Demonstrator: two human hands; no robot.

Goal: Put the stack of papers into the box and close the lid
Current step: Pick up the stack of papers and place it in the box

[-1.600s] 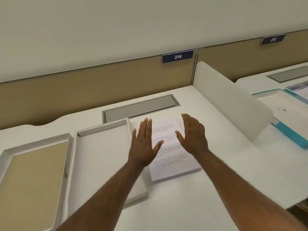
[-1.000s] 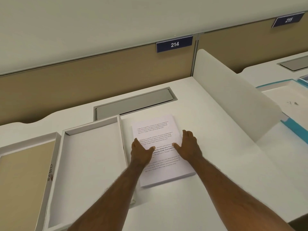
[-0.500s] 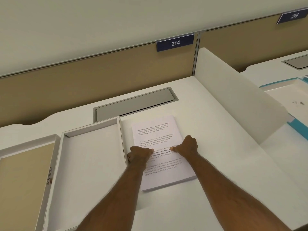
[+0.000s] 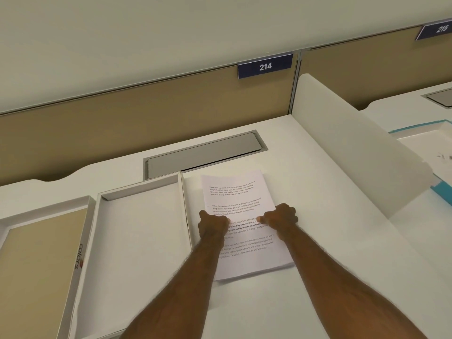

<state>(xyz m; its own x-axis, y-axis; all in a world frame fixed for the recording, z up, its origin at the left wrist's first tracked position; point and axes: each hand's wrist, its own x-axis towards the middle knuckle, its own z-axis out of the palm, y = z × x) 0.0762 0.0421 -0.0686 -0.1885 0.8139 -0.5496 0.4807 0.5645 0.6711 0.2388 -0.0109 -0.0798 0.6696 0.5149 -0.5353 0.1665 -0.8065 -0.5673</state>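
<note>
Far to my left on the white worktop (image 4: 305, 167) lies the lid (image 4: 44, 253), upside down, its tan inside showing and some lettering along its right wall. Just beside it, wall against wall as far as I can tell, sits the open box (image 4: 137, 241), shallow, white and with nothing in it. Its right wall runs just beside the left edge of the stack of papers (image 4: 241, 211), which lies flat on the worktop with printed text on the top sheet.

My left hand (image 4: 211, 222) is curled over the stack's left edge about halfway along, thumb on top of the page. My right hand (image 4: 281, 216) is closed the same way on the right edge, straight across from it, thumb also pressing the top sheet. I think my fingers are tucked under the pile on both sides, though they are hidden from here, so I cannot swear how many sheets I have.

A pile this thick should be fairly heavy for paper, and floppy: held only at the middle of the long sides, the near and far ends will want to sag. The sheets are loose and smooth, so they can slide over each other and fan out if I tilt them. I judge the best hold is where I am now, fingers fully beneath the bottom sheet, thumbs clamping down, keeping the pile level on the short way left over the box wall.
</note>
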